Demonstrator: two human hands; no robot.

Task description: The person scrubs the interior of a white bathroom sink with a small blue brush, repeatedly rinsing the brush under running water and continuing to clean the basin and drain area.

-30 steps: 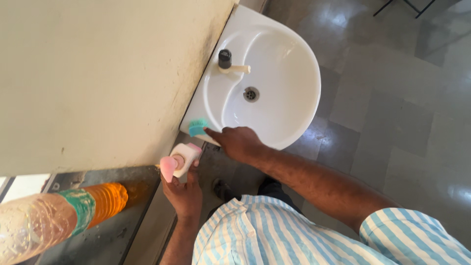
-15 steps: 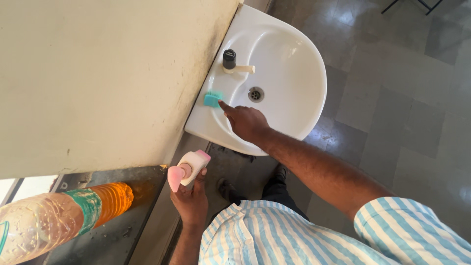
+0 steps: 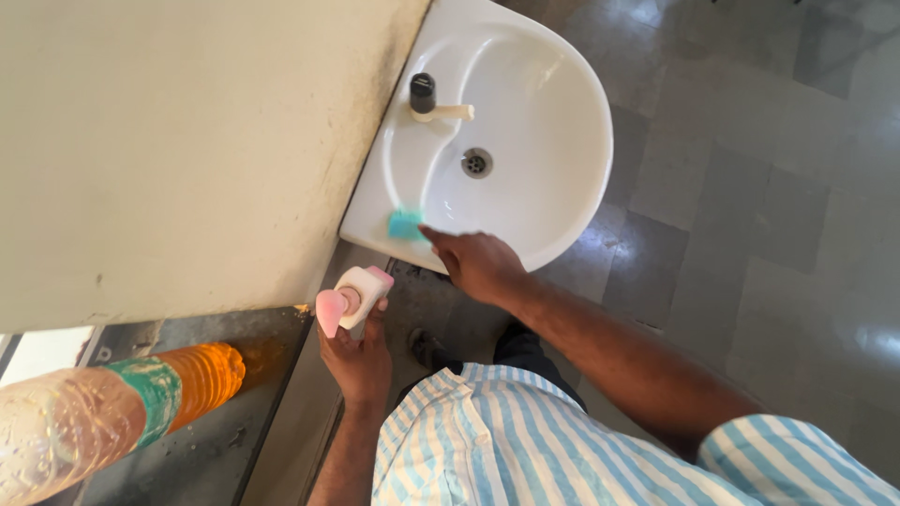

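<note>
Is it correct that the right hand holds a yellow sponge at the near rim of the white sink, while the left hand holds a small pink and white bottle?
Not quite: the sponge is teal, not yellow, as the head view shows. The rest is right: the right hand holds it at the near rim of the white sink, and the left hand holds a small pink and white bottle.

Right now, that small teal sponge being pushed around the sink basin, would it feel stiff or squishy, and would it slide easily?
The teal sponge looks small under the right hand, so it is probably light. It is likely soft and would squash under the fingertips, though it is blurred. On the glossy white sink it would probably slide easily, more so if wet.
</note>
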